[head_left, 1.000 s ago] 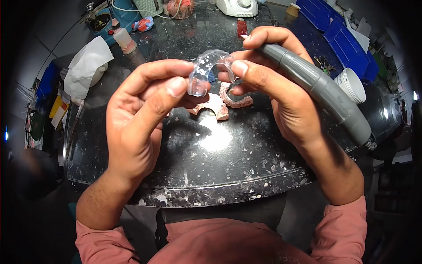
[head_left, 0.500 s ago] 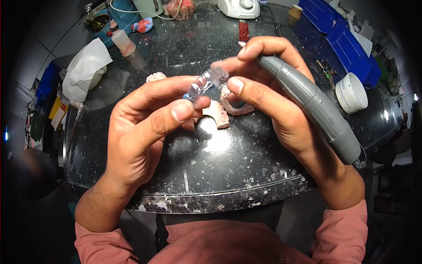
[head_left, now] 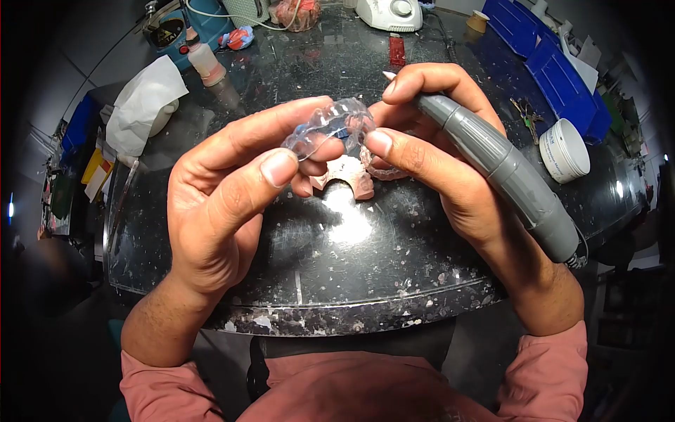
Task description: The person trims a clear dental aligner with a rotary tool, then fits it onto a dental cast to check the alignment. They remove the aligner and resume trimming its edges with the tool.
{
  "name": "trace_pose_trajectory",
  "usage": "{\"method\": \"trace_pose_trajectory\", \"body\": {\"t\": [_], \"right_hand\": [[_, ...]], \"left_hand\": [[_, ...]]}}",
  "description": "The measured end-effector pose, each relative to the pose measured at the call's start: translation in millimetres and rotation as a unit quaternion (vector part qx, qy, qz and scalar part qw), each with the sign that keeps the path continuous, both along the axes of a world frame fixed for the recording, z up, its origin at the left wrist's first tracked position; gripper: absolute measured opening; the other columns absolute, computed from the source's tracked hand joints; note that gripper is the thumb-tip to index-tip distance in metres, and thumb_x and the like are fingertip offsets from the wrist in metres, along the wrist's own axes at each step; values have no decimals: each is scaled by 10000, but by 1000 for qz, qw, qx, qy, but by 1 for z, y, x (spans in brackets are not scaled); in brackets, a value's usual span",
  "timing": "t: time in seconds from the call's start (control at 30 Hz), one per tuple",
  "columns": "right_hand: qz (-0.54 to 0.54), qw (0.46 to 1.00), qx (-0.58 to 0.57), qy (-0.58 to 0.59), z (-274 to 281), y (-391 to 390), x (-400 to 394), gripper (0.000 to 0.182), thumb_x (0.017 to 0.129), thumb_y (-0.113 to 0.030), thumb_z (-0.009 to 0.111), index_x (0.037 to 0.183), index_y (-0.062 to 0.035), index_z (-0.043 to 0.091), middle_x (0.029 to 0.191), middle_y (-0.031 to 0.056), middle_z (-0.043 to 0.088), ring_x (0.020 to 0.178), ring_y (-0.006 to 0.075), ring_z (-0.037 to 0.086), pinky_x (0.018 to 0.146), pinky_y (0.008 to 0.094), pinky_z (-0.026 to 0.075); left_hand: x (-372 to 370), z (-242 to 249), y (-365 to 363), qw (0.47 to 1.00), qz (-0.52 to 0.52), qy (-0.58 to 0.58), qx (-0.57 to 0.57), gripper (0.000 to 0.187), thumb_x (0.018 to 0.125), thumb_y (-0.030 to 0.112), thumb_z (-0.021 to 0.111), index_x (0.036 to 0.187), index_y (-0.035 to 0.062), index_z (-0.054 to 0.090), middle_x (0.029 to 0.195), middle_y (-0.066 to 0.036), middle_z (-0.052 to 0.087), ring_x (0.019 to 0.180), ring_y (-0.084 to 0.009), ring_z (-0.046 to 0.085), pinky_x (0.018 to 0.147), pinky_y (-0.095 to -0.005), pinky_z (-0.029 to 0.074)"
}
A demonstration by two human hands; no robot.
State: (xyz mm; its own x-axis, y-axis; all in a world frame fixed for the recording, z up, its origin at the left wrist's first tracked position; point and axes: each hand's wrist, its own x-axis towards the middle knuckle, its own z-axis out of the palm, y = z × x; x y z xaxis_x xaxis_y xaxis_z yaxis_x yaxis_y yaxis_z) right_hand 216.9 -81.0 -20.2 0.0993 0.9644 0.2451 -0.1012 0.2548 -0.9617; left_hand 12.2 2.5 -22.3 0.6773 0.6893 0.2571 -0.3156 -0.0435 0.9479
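Observation:
A clear dental aligner (head_left: 340,112), arch-shaped and see-through, is held up above the table between both hands. My left hand (head_left: 219,193) pinches one end of it between thumb and fingers. The thumb and a finger of my right hand (head_left: 450,158) are at its other end. That same hand holds a grey rotary handpiece (head_left: 503,169), lying across the hand with its cord end toward the wrist; a small pale tip sticks out by the index finger. Below the aligner lies a pinkish plaster dental model (head_left: 360,184), with another arch-shaped piece (head_left: 385,173) partly hidden behind my right hand.
The black, speckled table (head_left: 316,274) has a white control unit (head_left: 390,14) and a red object (head_left: 397,50) at the back. A dropper bottle (head_left: 205,60) and white cloth (head_left: 144,105) are left. A white tub (head_left: 564,150), keys (head_left: 526,118) and blue bins (head_left: 562,77) stand right.
The aligner has been turned so that its arch now shows more broadly toward me. My left fingers have shifted slightly around it. The handpiece stays in my right hand.

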Motion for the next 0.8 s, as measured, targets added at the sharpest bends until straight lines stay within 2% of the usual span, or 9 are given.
{"method": "trace_pose_trajectory", "body": {"t": [0.1,0.17,0.23,0.33,0.43,0.53,0.67,0.8], "right_hand": [[-13,1000,16,11,-1,1,-2,339,858,-42,670,1153,-80,507,1036,106,639,903,146,622,806,285,535],[-61,997,52,-3,-2,3,-4,334,858,-43,666,1150,-80,508,1031,115,648,900,148,625,819,290,531],[-50,998,41,-14,-2,2,-1,330,860,-44,663,1148,-80,507,1028,120,651,892,151,631,813,289,533],[-21,999,26,-7,0,-1,-4,327,859,-40,664,1142,-80,506,1008,122,654,874,155,642,790,283,540],[-14,1000,4,3,4,-4,-7,334,849,-32,677,1132,-82,507,974,112,651,853,155,649,766,273,546],[-33,999,-18,16,5,-5,-8,353,828,-27,704,1119,-91,513,935,89,640,838,147,648,754,267,547],[-41,999,-24,25,7,-5,-7,350,822,-33,713,1111,-92,524,930,77,633,834,142,647,735,265,549],[-46,999,-15,21,7,-5,-7,344,818,-41,719,1106,-89,536,912,66,628,827,137,642,712,259,543]], "left_hand": [[5,3,-8,999,43,5,-2,496,859,143,623,1289,-82,518,1064,-178,672,871,-166,608,773,-277,493],[6,3,-8,998,57,8,9,474,856,120,628,1276,-77,532,1067,-177,671,892,-164,613,774,-275,492],[7,1,-9,997,71,11,20,452,852,96,633,1263,-71,545,1070,-175,670,913,-162,617,774,-272,491],[7,-1,-9,991,101,32,78,395,829,26,669,1209,-49,593,1094,-165,666,976,-162,619,830,-279,487],[5,-7,-5,964,66,60,251,357,778,-70,714,1125,-25,644,1103,-118,655,1013,-165,613,930,-294,455],[5,-6,-7,957,66,63,275,349,779,-67,713,1119,-29,644,1086,-105,654,1014,-162,612,921,-288,456],[3,-3,-11,975,59,58,206,357,779,-66,712,1126,-26,636,1111,-108,651,998,-142,617,921,-279,462],[6,-4,-9,972,82,48,213,393,778,-63,712,1155,-26,609,1110,-105,657,992,-130,619,921,-269,463]]}}
